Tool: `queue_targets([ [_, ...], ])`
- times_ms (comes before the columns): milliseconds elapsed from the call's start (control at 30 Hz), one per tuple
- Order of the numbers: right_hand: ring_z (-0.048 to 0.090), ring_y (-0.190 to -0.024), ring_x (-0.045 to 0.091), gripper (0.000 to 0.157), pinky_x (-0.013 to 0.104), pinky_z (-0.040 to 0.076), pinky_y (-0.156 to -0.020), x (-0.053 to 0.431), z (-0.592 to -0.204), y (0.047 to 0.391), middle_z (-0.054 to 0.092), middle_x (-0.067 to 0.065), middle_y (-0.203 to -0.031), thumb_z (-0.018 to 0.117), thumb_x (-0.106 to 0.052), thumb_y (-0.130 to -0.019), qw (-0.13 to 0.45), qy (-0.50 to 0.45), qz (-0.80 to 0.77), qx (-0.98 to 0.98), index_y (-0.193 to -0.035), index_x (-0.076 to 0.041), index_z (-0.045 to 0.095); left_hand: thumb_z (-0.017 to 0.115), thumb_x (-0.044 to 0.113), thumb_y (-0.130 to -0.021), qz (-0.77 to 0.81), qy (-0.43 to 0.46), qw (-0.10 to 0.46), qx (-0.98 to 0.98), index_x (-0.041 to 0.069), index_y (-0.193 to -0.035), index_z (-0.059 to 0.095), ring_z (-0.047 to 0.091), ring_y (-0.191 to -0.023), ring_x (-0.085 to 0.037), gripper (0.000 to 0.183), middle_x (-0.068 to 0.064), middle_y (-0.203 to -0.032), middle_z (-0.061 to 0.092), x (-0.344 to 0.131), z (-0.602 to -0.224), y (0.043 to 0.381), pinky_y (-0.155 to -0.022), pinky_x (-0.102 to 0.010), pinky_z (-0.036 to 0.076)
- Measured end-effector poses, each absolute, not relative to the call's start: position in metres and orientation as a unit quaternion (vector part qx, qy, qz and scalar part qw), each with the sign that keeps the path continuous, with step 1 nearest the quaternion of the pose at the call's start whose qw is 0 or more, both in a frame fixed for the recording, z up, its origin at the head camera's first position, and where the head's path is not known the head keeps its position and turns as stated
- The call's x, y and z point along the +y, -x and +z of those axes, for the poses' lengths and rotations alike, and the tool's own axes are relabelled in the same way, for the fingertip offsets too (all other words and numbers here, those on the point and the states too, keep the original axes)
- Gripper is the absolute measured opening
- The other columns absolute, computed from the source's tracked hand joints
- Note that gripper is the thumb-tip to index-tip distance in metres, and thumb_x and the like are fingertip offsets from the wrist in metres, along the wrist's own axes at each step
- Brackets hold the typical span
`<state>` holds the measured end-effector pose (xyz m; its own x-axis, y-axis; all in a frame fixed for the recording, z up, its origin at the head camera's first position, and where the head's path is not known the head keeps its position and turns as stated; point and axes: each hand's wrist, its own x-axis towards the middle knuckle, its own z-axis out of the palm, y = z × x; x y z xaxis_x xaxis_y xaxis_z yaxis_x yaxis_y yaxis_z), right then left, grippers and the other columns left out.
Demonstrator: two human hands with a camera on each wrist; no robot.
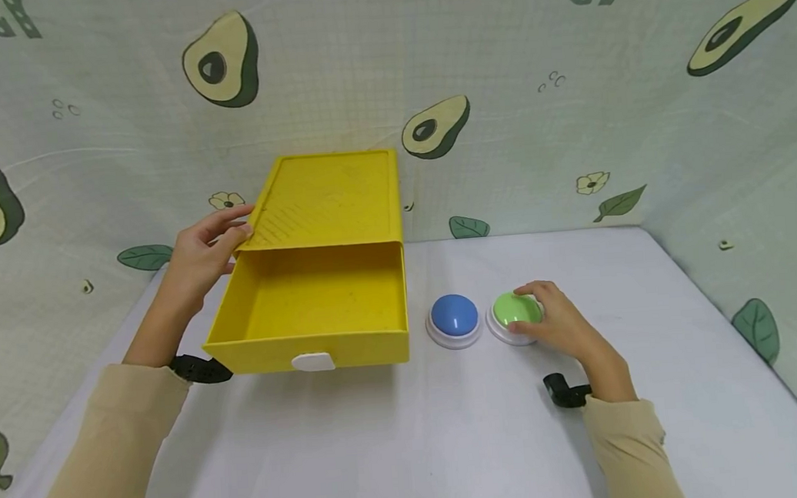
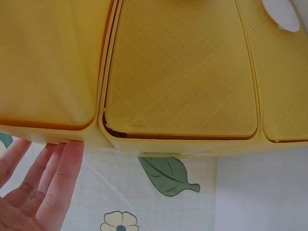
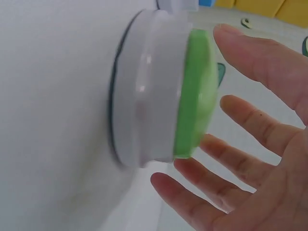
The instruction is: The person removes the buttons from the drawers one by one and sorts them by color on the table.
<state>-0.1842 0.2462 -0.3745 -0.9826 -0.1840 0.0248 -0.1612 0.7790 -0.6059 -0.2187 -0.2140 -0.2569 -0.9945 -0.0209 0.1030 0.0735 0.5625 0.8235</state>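
Note:
A yellow drawer unit point(image 1: 339, 199) stands left of centre, its front drawer point(image 1: 336, 351) pulled out and bare inside, with a white knob point(image 1: 313, 362). My left hand point(image 1: 201, 255) touches the unit's left side; in the left wrist view its straight fingertips point(image 2: 72, 151) lie at the edge of the yellow casing. To the right, a green push button point(image 1: 507, 312) sits in a white round base. Over it is my right hand point(image 1: 559, 321), its fingers spread loosely around the dome. The right wrist view shows these fingers apart beside the green dome point(image 3: 195, 96).
A blue push button point(image 1: 455, 314) in a white base stands between the drawer and the green button. Both rest on a white tabletop point(image 1: 412, 448). Behind and at the sides hangs a cloth point(image 1: 330, 68) printed with avocados and leaves.

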Motion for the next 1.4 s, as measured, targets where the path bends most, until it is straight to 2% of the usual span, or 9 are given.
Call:
queue_targets([
  [233,0.044,-0.114,0.044,0.057,0.056,0.041,-0.093,0.241,-0.359,0.180,0.036,0.027,-0.135,0.068,-0.025,-0.084,-0.010,0.099,-0.313,0.944,-0.131,0.000,0.046,0.045,0.049,-0.093,-0.469,0.018,0.053,-0.881,0.027,-0.140,0.042,0.052,-0.106,-0.019,0.052,-0.011,-0.138,0.046,-0.215,-0.256,0.218,-0.081,-0.031,0.050],
  [467,0.046,-0.118,0.038,0.052,0.053,0.043,-0.095,0.228,-0.342,0.173,0.041,0.020,-0.136,0.066,-0.026,-0.087,-0.039,0.122,-0.331,0.935,-0.130,-0.005,0.048,0.045,0.049,-0.093,-0.468,0.014,0.053,-0.882,0.026,-0.141,0.041,0.052,-0.109,-0.023,0.053,-0.012,-0.138,0.045,-0.216,-0.256,0.217,-0.085,-0.037,0.050],
  [733,0.059,-0.100,0.026,0.045,0.043,0.051,-0.086,0.206,-0.314,0.154,0.057,0.010,-0.117,0.067,-0.021,-0.086,-0.080,0.173,-0.344,0.920,-0.126,-0.008,0.053,0.046,0.049,-0.093,-0.472,0.016,0.052,-0.880,0.026,-0.140,0.042,0.052,-0.106,-0.020,0.053,-0.011,-0.138,0.045,-0.216,-0.255,0.218,-0.081,-0.031,0.050],
  [933,0.061,-0.086,0.010,0.041,0.027,0.054,-0.076,0.189,-0.293,0.129,0.064,-0.002,-0.100,0.068,-0.018,-0.085,-0.106,0.217,-0.362,0.900,-0.123,-0.014,0.057,0.046,0.050,-0.093,-0.478,0.018,0.046,-0.877,0.027,-0.140,0.042,0.051,-0.106,-0.019,0.053,-0.010,-0.137,0.046,-0.215,-0.255,0.218,-0.087,-0.041,0.049],
  [1133,0.060,-0.078,0.004,0.039,0.020,0.054,-0.069,0.166,-0.280,0.107,0.065,-0.006,-0.094,0.070,-0.008,-0.082,-0.132,0.310,-0.407,0.849,-0.119,-0.015,0.060,0.046,0.049,-0.093,-0.476,0.017,0.047,-0.878,0.026,-0.140,0.042,0.051,-0.110,-0.026,0.053,-0.012,-0.137,0.046,-0.213,-0.256,0.218,-0.090,-0.046,0.048],
  [1267,0.061,-0.076,0.003,0.038,0.019,0.053,-0.069,0.150,-0.276,0.096,0.066,-0.006,-0.094,0.070,-0.006,-0.081,-0.130,0.360,-0.425,0.820,-0.117,-0.015,0.062,0.046,0.049,-0.093,-0.472,0.017,0.049,-0.880,0.025,-0.140,0.042,0.051,-0.113,-0.028,0.053,-0.012,-0.137,0.046,-0.213,-0.256,0.219,-0.087,-0.043,0.049],
  [1400,0.060,-0.075,0.000,0.036,0.017,0.053,-0.067,0.135,-0.274,0.086,0.066,-0.008,-0.092,0.069,-0.008,-0.082,-0.107,0.384,-0.422,0.814,-0.117,-0.014,0.062,0.046,0.048,-0.093,-0.470,0.018,0.050,-0.881,0.026,-0.140,0.042,0.051,-0.111,-0.027,0.052,-0.012,-0.137,0.046,-0.213,-0.255,0.219,-0.080,-0.033,0.050],
])
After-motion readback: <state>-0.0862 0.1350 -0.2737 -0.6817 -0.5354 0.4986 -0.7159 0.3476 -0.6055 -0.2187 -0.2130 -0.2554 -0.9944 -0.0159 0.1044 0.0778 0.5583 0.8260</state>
